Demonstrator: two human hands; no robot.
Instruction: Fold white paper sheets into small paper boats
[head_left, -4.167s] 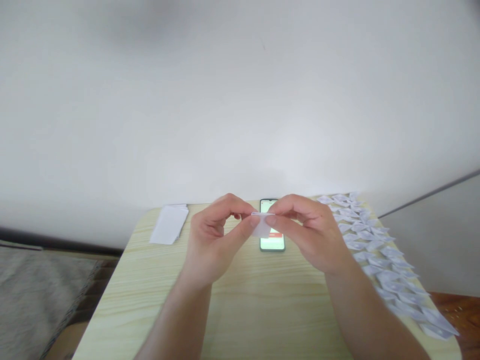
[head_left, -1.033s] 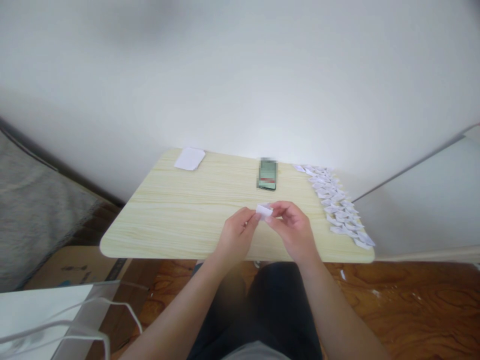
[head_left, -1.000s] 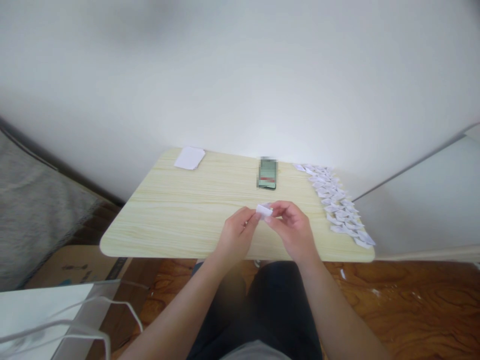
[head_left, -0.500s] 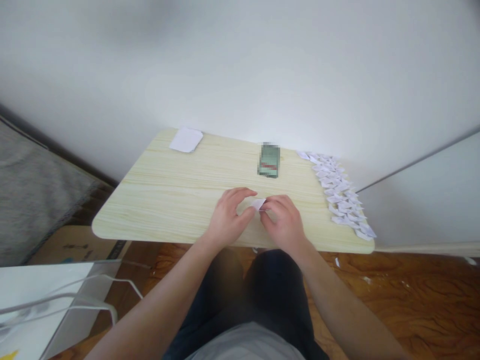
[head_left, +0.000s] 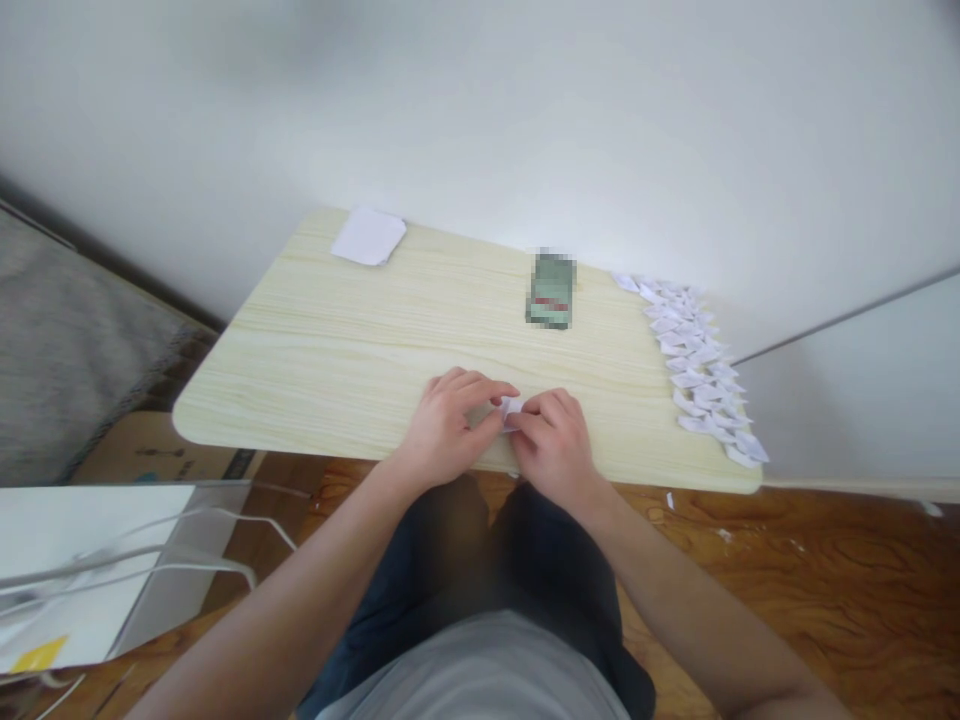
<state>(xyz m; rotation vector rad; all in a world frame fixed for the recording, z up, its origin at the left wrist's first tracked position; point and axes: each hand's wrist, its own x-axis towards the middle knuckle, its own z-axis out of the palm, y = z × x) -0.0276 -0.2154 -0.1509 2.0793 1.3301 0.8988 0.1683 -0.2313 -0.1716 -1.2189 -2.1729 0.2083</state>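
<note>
In the head view, the bare right hand [head_left: 553, 440] pinches a small folded white paper piece [head_left: 513, 408] by the near edge of the pale wood-grained table [head_left: 337, 350]. The bare left hand [head_left: 450, 425] curves beside it, thumb and forefinger narrowly parted; whether they grip is unclear.

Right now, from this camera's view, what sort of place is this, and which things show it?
Probably a room in a home, though I can't be certain: a wood-grain table stands against a pale wall, over a brown wooden-looking floor, with folded white papers along the table's right end.
</note>
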